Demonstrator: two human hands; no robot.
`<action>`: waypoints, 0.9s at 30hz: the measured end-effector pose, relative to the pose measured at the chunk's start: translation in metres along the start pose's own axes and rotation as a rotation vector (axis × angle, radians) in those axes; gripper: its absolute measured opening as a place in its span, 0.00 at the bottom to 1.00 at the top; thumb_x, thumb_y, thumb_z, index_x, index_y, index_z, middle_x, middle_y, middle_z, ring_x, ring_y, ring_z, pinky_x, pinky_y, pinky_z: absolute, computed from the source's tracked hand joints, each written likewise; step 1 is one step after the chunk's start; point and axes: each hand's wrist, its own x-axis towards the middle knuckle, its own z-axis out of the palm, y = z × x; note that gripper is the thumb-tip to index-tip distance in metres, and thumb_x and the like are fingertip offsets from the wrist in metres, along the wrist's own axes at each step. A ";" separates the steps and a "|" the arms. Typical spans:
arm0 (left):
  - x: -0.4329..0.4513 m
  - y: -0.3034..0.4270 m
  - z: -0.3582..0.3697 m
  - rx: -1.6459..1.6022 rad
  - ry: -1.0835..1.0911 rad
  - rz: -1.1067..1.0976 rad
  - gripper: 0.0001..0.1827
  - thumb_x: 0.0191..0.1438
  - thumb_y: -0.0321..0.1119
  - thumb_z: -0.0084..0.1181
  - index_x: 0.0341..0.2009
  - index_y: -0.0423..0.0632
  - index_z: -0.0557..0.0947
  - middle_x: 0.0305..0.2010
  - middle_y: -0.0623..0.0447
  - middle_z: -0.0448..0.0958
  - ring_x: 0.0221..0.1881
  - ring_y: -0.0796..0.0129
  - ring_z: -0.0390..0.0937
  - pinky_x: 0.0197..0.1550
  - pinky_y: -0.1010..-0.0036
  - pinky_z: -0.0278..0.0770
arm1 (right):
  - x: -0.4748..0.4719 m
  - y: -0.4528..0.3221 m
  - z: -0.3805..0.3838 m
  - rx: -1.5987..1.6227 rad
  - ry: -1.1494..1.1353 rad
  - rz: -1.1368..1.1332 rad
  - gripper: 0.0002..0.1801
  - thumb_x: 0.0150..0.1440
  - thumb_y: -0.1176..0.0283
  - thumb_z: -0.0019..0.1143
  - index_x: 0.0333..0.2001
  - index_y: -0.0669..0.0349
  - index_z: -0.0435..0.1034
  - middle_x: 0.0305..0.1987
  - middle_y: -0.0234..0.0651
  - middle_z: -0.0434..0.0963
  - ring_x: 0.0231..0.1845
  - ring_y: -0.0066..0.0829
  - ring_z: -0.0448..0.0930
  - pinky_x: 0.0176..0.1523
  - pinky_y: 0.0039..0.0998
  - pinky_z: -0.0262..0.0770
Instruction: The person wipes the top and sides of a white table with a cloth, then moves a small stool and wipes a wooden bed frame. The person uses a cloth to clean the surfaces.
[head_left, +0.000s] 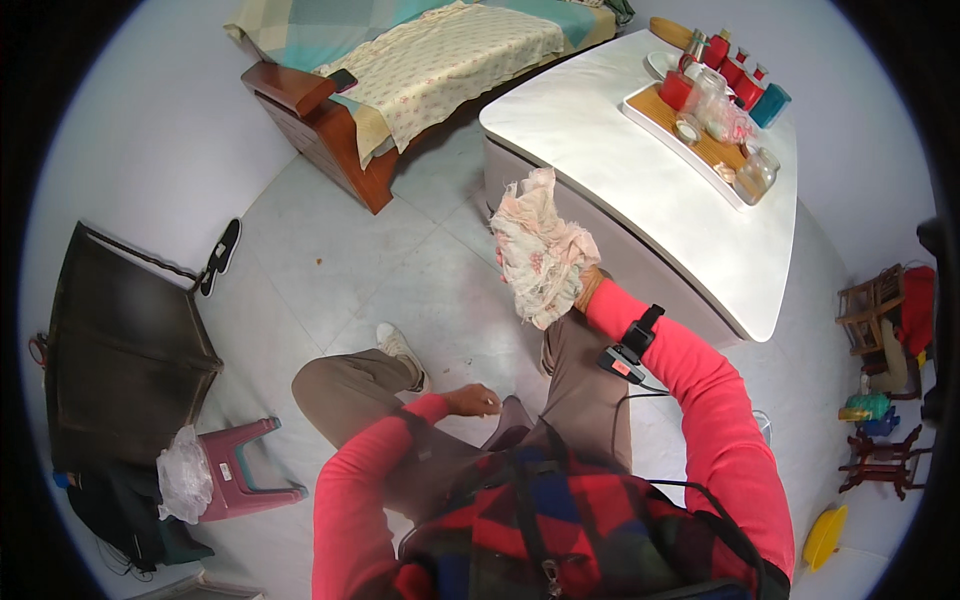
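Note:
A crumpled cream cloth (544, 255) with a pale pink print and frayed edges is in my right hand (589, 289). It covers most of that hand; only the wrist side and some fingertips at the far edge show. The cloth is held above my right knee, beside the front of a white-topped table (585, 112). My left hand (472, 400) hangs low between my legs, apart from the cloth. Its fingers are bent inward and the palm is hidden, so I cannot tell whether anything is in it.
On the table stand a tray (637, 112) with glass jars and red containers (677, 90). A bed (457, 67) with a phone (343, 80) lies ahead. To the left are a pink plastic stool (225, 472) and a dark folded panel (127, 352). A yellow basin (825, 536) sits right.

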 end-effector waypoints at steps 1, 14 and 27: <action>0.001 0.002 0.011 -0.058 -0.047 -0.043 0.23 0.56 0.52 0.56 0.42 0.44 0.84 0.34 0.49 0.83 0.34 0.67 0.82 0.35 0.68 0.80 | -0.003 0.000 0.000 -0.029 -0.034 -0.014 0.27 0.64 0.54 0.41 0.58 0.61 0.66 0.52 0.43 0.74 0.50 0.42 0.77 0.56 0.46 0.76; -0.003 0.030 0.061 0.439 -0.156 -0.268 0.35 0.59 0.61 0.45 0.53 0.41 0.77 0.46 0.37 0.80 0.44 0.44 0.80 0.50 0.56 0.74 | -0.030 0.003 -0.025 0.210 0.103 -0.011 0.27 0.65 0.56 0.34 0.60 0.61 0.66 0.52 0.46 0.76 0.50 0.49 0.77 0.56 0.54 0.73; 0.013 0.000 0.099 -0.024 0.173 -0.380 0.50 0.55 0.71 0.47 0.60 0.32 0.67 0.53 0.29 0.75 0.55 0.38 0.74 0.54 0.58 0.72 | 0.014 0.023 -0.049 0.150 0.209 -0.008 0.29 0.65 0.55 0.35 0.63 0.62 0.63 0.58 0.47 0.73 0.54 0.49 0.76 0.57 0.54 0.73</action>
